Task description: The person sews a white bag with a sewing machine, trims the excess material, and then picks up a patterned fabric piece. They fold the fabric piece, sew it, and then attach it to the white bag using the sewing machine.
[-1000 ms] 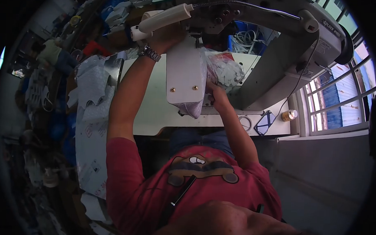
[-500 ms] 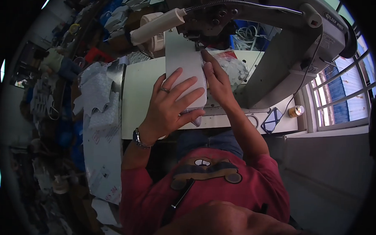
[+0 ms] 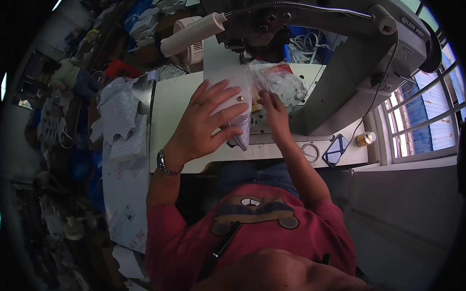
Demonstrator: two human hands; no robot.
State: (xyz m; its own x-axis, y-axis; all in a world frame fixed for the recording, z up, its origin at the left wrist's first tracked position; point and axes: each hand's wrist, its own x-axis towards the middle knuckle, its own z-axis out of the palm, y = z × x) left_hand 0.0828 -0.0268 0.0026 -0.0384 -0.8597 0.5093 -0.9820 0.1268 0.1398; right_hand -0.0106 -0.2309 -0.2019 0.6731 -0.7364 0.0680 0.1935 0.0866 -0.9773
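Under the head of a sewing machine lies a flat white piece with a small shiny metal stud on it. My left hand rests spread over this piece, fingers apart, a ring on one finger. Below the fingers, a greyish, wrinkled pointed end hangs toward the table's front edge. Just right of the piece, my right hand has its fingers curled together; whatever is in them is too small to make out. Beyond it sits a clear plastic bag of whitish pieces.
A lamp on a flexible neck reaches over the table. To the right lie a roll of tape, a phone-like dark object and a small can. Stacked white sheets stand at left; a person is farther back.
My right hand has drawn back from near the needle toward me, its fingers now curled. My left hand has shifted slightly left, and the metal stud now shows on the white piece.
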